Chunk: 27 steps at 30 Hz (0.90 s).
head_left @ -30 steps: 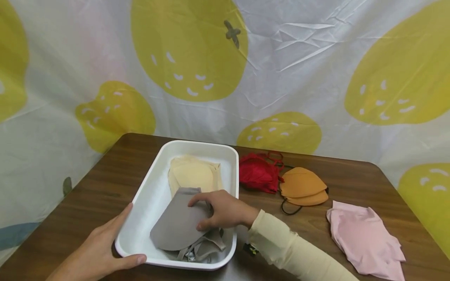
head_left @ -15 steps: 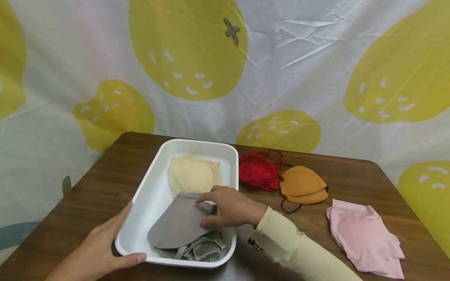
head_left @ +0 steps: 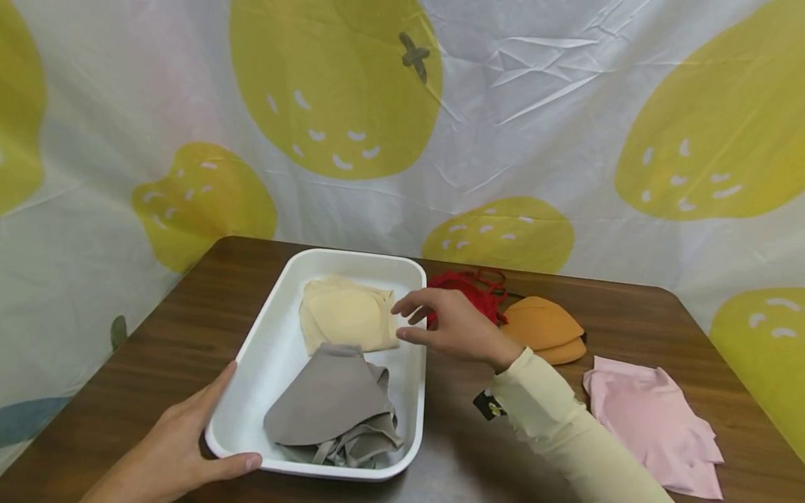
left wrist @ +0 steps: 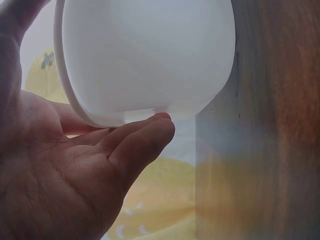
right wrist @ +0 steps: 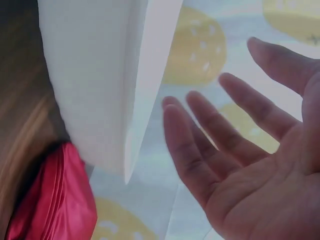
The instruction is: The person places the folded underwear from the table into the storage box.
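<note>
A white plastic tray (head_left: 251, 349) stands on the table, its near left corner held by my left hand (head_left: 182, 426). The thumb lies along the front wall and the fingers along the left side; the left wrist view shows those fingers (left wrist: 145, 142) against the tray's outer wall. Inside, a grey folded bra (head_left: 333, 398) with bunched straps lies at the near end. Behind it is a beige folded bra (head_left: 349, 314), partly overlapped by the grey one. My right hand (head_left: 455, 325) hovers over the tray's right rim, fingers loosely bent and apart, holding nothing.
Right of the tray, a red satin bra (head_left: 462, 286) with thin straps is partly behind my right hand. Beside it lies an orange folded bra (head_left: 544, 328) with black straps. A pink folded garment (head_left: 654, 426) lies farther right. A lemon-print curtain (head_left: 534, 126) hangs behind the wooden table (head_left: 629, 307).
My right hand has let go of the grey bra and moved up and right to the tray's rim. The grey bra has settled slightly nearer the front. The left hand keeps its place.
</note>
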### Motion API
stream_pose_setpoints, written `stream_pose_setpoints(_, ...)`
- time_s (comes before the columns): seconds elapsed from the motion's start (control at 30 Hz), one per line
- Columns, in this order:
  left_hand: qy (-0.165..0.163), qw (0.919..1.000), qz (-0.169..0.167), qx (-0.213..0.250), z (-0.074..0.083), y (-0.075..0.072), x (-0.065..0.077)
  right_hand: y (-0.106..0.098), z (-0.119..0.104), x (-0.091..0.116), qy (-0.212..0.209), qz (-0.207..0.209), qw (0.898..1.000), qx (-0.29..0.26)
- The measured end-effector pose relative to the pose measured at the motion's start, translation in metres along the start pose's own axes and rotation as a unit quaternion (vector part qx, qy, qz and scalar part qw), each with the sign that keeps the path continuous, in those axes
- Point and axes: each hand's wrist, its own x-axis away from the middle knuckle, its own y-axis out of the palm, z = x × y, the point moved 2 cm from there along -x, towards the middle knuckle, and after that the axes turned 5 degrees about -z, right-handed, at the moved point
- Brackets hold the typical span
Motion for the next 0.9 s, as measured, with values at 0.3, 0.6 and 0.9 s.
stream_pose_setpoints(0.3,0.002,1.0000,0.005,-0.007,-0.001,0.001,0.001,-0.023,0.026,0.007,0.061,0.104,0.992,-0.043)
stream_pose_setpoints(0.6,-0.020,0.9992,-0.028,0.019,0.001,-0.001,-0.002,-0.033,0.049,0.013,0.106,0.194,0.970,-0.098)
stream_pose_setpoints(0.9,-0.031,0.9984,-0.039,0.028,0.002,-0.001,-0.002,-0.033,0.067,0.016,0.134,0.200,0.965,-0.106)
